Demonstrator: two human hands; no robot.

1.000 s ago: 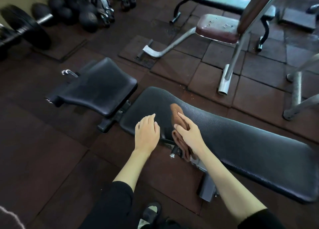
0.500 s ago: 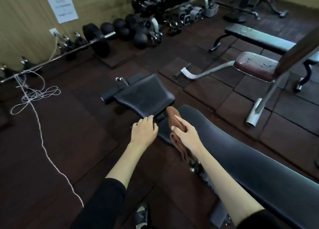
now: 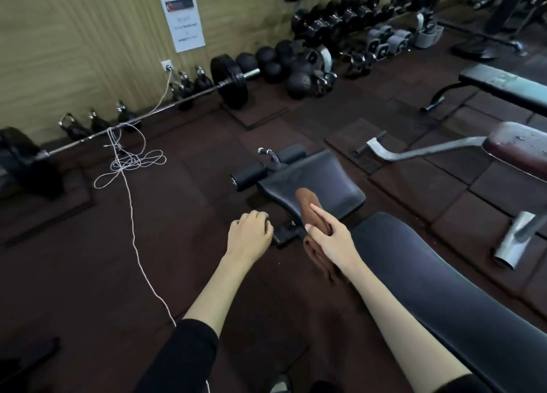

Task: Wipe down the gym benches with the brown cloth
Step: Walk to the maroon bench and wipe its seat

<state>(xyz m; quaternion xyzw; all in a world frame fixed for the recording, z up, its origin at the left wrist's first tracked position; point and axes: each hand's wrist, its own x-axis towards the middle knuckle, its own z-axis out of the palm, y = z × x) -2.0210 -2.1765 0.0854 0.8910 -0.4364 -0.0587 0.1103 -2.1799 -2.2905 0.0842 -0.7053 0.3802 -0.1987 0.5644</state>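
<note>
Cloth (image 3: pixel 307 201) on seat pad (image 3: pixel 334 179) — back pad (image 3: pixel 444 274) right of it; barbell (image 3: pixel 180 100) behind, by wall (image 3: pixel 88 52).
</note>
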